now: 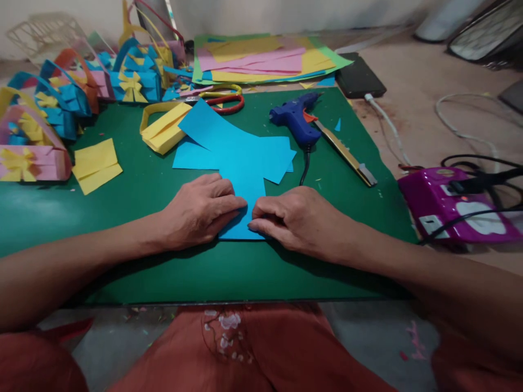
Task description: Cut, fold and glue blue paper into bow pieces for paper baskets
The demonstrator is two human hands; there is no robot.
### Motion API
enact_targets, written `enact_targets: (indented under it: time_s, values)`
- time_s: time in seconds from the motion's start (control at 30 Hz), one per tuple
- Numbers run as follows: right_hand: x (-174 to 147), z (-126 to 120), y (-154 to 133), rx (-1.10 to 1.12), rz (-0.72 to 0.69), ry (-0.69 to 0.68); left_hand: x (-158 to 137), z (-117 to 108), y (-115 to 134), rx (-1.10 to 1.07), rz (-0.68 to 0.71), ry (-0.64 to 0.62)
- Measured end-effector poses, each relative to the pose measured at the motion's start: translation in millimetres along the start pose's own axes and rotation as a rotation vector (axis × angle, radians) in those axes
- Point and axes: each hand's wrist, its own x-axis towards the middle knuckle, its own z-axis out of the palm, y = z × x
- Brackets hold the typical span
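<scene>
On the desk [204, 275], the left hand [202, 209] and right hand [296, 220] rest bent fingers on the near end of the flat blue paper [243, 158]; whether either pinches it, I cannot tell. The blue paper looks barely worked, while left beyond it 1 yellow basket [169, 130] shows no bow and, farther left, bowed baskets [150, 86] look finished.

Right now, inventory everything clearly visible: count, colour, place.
Cut paper: several, blue, centre
Loose paper: one, yellow, left
Box: one, yellow, left
Baskets: several, multicoloured, left
Paper stack: one, multicoloured, back
Scissors: one, red-yellow, centre
Glue gun: one, blue, right
Cutter: one, gold, right
Device: one, black, right
Socket box: one, purple, right
Cables: several, black-white, right
Board: one, green, beneath
Clothing: uncertain, reddish, bottom
Left hand, right hand: one each, bare, on paper
</scene>
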Motion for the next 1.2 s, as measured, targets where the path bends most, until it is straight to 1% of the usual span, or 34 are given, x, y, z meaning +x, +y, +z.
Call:
enact_targets:
  time_s: [0.3, 1.2]
  values:
    - [1.5, -1.1, -0.4, -0.003, 0.002, -0.020, 0.0, 0.2, -0.7, 0.005, 0.001, 0.000]
    - [0.8, 0.6, 1.9, -0.016, -0.045, 0.015, 0.4, 0.3, 0.1, 0.018, -0.012, -0.003]
